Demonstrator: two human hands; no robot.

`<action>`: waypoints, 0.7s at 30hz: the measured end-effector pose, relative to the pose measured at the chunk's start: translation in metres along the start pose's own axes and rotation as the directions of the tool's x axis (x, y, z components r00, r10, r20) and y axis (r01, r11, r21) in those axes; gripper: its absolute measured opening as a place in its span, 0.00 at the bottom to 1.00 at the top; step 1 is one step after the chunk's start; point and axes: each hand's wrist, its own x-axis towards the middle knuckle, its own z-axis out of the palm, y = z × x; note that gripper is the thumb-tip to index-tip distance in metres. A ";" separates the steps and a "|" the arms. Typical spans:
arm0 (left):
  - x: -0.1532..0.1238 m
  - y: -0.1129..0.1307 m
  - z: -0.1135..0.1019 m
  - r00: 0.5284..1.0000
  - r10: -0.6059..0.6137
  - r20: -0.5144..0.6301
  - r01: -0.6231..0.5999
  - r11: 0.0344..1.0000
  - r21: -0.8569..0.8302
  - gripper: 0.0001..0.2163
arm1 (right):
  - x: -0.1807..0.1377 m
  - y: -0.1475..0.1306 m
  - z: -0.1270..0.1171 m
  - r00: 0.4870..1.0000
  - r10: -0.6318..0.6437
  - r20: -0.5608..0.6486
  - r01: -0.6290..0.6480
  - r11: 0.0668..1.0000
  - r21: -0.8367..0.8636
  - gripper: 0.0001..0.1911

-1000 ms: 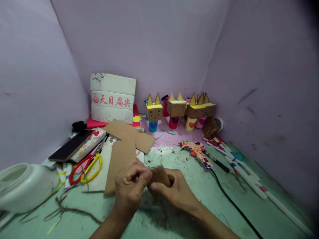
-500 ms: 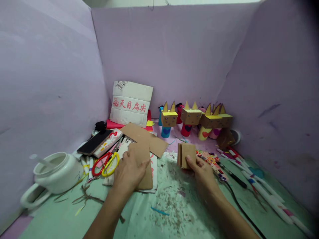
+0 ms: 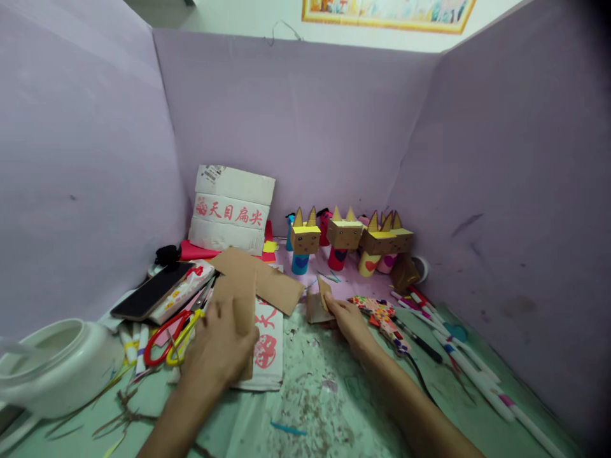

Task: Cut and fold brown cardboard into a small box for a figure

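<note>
My left hand point(image 3: 214, 346) is over a flat brown cardboard piece point(image 3: 233, 286), its fingers curled around the piece, slightly blurred. Under that lies a flattened white carton point(image 3: 272, 375) with red print, and another brown cardboard strip point(image 3: 279, 286) crosses behind. In my right hand point(image 3: 351, 321) is a small folded cardboard box point(image 3: 317, 308), pinched at its right side with one flap standing up. Red-handled scissors point(image 3: 162, 337) and yellow-handled scissors point(image 3: 184, 346) are just left of my left hand.
Cardboard-headed cat figures point(image 3: 305, 242) stand at the back. A patterned glue gun point(image 3: 384, 321) with a cord and white rolled tubes point(image 3: 477, 375) lie right. A white pot point(image 3: 62, 362), a phone point(image 3: 153, 289) and an upright printed carton point(image 3: 231, 210) are left.
The view has tilted up and turned slightly right. The cardboard under my left hand has slid left, baring more red print. The folded cardboard in my right hand has turned and opened out.
</note>
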 end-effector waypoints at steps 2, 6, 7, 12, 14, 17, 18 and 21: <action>-0.001 -0.008 -0.011 0.997 0.045 -0.059 -0.065 0.913 -0.403 0.33 | -0.002 0.000 -0.008 0.994 -0.069 -0.079 0.063 0.995 -0.080 0.21; -0.004 -0.015 -0.022 0.995 0.045 0.084 0.075 0.164 -0.983 0.30 | -0.017 -0.004 -0.025 0.931 -0.256 -0.259 0.212 0.959 -0.186 0.21; -0.004 -0.016 -0.020 0.987 0.039 0.153 0.152 0.011 -0.988 0.28 | -0.023 -0.006 -0.027 0.895 -0.329 -0.301 0.282 0.940 -0.192 0.21; -0.008 -0.017 0.009 0.893 0.199 0.403 0.440 -0.204 -0.874 0.31 | -0.058 -0.017 -0.018 0.877 -0.377 -0.299 0.411 0.910 0.058 0.18; -0.012 -0.013 0.020 0.850 0.255 0.461 0.510 -0.180 -0.841 0.32 | -0.070 -0.018 -0.004 0.971 -0.240 0.004 0.230 0.934 0.275 0.21; -0.018 -0.003 0.029 0.815 0.240 0.528 0.576 -0.229 -0.785 0.24 | -0.083 -0.014 0.019 0.895 -0.051 0.444 -0.136 0.916 0.378 0.27; -0.019 0.000 0.030 0.806 0.218 0.550 0.591 -0.272 -0.759 0.20 | -0.086 -0.012 0.024 0.868 -0.035 0.495 -0.175 0.911 0.372 0.29; -0.020 0.008 0.029 0.769 0.189 0.610 0.633 -0.349 -0.691 0.14 | -0.086 -0.007 0.032 0.885 -0.051 0.463 -0.144 0.915 0.377 0.32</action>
